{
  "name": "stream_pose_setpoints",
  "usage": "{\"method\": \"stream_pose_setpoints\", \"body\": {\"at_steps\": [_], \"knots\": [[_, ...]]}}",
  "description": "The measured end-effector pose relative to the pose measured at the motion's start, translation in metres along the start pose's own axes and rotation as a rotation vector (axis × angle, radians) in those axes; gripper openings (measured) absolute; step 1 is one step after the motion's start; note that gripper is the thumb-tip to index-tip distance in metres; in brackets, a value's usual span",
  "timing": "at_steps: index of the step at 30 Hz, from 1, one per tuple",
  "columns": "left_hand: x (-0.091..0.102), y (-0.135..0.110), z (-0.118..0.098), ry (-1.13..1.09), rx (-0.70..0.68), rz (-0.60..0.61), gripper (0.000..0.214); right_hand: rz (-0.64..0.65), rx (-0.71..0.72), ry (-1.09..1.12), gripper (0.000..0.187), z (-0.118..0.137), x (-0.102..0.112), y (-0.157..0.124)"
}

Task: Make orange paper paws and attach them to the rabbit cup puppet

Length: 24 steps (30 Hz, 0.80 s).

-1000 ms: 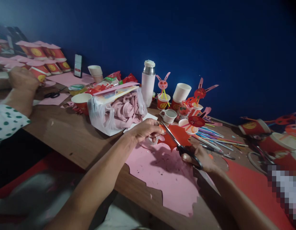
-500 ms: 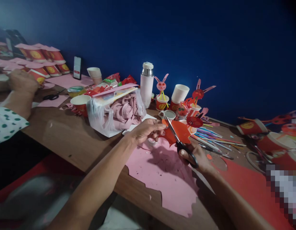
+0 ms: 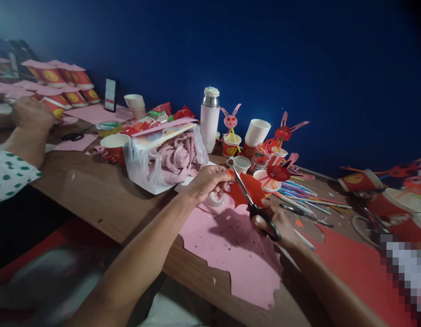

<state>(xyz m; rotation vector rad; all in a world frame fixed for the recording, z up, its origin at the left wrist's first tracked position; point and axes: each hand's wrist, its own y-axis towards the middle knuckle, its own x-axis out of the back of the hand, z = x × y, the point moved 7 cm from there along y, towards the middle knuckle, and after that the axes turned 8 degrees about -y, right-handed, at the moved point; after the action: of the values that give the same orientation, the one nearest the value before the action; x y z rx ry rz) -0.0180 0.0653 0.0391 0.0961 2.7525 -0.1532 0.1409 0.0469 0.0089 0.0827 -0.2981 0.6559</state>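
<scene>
My left hand [image 3: 210, 184] is closed, thumb and fingers pinching a small orange paper piece [image 3: 232, 173]. In my right hand [image 3: 273, 222] are black-handled scissors [image 3: 253, 202], their blades pointing up and left beside that piece. Just behind the blades is a larger orange-red paper sheet [image 3: 253, 188] with a cut edge; whether the small piece is joined to it I cannot tell. Below both hands lies a pink paper sheet [image 3: 241, 259] with a jagged edge and dark specks. A roll of clear tape [image 3: 217, 198] rests under my left fingers.
Behind are a plastic bag [image 3: 142, 168] of pink paper, a white flask [image 3: 209, 120], stacked cups [image 3: 257, 131] and rabbit-faced paper figures [image 3: 230, 121]. Pens [image 3: 302, 195] and red paper [image 3: 347, 268] lie right. At left, another person's hand [image 3: 33, 113] is near red cups [image 3: 53, 75].
The orange-red sheet has dropped lower, away from my left fingers, which now pinch a small orange piece. The tape roll shows more plainly. The scissors have shifted slightly.
</scene>
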Motion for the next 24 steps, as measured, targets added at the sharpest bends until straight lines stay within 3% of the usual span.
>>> {"method": "stream_pose_setpoints", "body": {"at_steps": [11,24], "knots": [[-0.0009,-0.0020,-0.0014,0.041,0.043,0.024,0.016,0.034,0.032,-0.043,0.034,-0.0014,-0.0020,-0.0021],[-0.0009,-0.0034,-0.0051,0.065,0.017,0.101,0.012,0.029,-0.035,-0.042,0.043,0.0040,-0.0002,-0.0002]]}}
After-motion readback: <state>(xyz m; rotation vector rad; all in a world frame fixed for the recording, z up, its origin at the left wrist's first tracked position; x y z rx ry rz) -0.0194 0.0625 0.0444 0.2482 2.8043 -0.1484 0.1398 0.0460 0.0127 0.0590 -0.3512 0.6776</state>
